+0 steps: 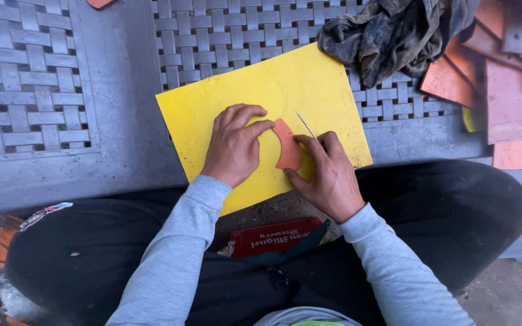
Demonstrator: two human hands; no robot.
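Down between the person's knees lies a flat red package (275, 236) with pale lettering, partly tucked under the edge of a yellow sheet (309, 84). That sheet rests tilted on a grey metal surface (122, 90) with woven-pattern panels. Orange-brown sheets (515, 102) are stacked at the upper right, beside a crumpled dark rag (394, 33). The left hand (234, 147) lies palm down on the yellow sheet, fingers curled, its fingertips pressing the left edge of a small orange curved piece (287, 146). The right hand (327, 175) grips a thin metal needle-like tool (305, 124) between thumb and fingers, its point slanting up and away, while the thumb rests against the piece's right edge. The orange piece sits flat on the yellow sheet, between the two hands.
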